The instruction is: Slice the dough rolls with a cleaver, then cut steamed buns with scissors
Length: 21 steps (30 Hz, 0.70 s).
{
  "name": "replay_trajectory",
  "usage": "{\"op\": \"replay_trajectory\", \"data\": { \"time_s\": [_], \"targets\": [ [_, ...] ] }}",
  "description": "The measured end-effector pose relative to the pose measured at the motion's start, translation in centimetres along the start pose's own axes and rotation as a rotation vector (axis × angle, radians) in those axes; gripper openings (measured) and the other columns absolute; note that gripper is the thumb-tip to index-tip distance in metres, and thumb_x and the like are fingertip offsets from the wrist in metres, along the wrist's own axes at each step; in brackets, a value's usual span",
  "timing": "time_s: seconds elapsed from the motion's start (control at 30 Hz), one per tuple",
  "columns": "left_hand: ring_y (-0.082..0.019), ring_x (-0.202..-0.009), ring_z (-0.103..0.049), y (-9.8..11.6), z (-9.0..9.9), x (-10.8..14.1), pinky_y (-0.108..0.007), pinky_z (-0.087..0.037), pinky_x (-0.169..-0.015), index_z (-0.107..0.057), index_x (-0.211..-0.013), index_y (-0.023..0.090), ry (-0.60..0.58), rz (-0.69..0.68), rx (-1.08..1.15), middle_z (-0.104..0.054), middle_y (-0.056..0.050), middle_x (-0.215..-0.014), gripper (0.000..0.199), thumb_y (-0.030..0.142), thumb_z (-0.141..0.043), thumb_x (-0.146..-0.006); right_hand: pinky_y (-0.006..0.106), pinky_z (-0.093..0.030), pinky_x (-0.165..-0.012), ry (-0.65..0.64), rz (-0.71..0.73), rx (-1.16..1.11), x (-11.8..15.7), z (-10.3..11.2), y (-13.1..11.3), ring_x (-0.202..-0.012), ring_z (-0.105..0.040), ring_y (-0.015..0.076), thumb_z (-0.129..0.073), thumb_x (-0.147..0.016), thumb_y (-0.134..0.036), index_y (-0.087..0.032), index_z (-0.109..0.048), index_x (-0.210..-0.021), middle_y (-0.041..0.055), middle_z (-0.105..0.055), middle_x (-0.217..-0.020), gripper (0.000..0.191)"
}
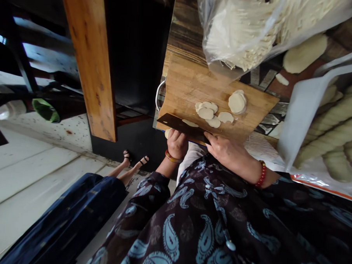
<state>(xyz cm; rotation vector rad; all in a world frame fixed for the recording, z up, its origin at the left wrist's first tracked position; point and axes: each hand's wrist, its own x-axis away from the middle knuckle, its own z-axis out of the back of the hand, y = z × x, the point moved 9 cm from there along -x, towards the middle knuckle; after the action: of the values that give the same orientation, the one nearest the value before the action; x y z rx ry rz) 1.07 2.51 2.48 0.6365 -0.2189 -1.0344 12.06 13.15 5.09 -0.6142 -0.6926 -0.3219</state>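
My right hand (223, 149) is closed round the handle of a wide dark kitchen knife (176, 123), whose blade stretches leftward along the near edge of a wooden cutting board (187, 78). Curled fingers of my left hand (177, 143) press beside the blade on a pale vegetable piece (167, 133), mostly hidden by hand and knife. One thin slice (190, 123) clings to the blade. Beyond the knife lie several loose pale round slices (206, 112), with a small stack of slices (237, 102) farther right.
A clear plastic bag of enoki mushrooms (241, 45) overlaps the board's far side. At right stands a white tub (303, 114) with long pale vegetables (336, 127). The board has a metal handle (158, 94). Another person's legs (124, 170) show at lower left, near a wooden post (88, 62).
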Motion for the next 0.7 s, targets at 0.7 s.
{"op": "replay_trajectory", "data": {
  "time_s": [0.7],
  "targets": [
    [-0.023,-0.115,-0.061,0.9,-1.6,0.5,-0.043,-0.048,-0.098,-0.069,-0.114,0.025,-0.127,0.033,-0.058,-0.071,-0.01,-0.116,0.028,0.026,-0.045,-0.098,0.033,-0.049,-0.074,0.365,0.041,-0.237,5.7,2.7,6.7,-0.081,-0.068,0.0224,-0.025,-0.104,-0.039,-0.015,-0.07,-0.109,0.0119,-0.075,-0.088,0.051]
  ]
}}
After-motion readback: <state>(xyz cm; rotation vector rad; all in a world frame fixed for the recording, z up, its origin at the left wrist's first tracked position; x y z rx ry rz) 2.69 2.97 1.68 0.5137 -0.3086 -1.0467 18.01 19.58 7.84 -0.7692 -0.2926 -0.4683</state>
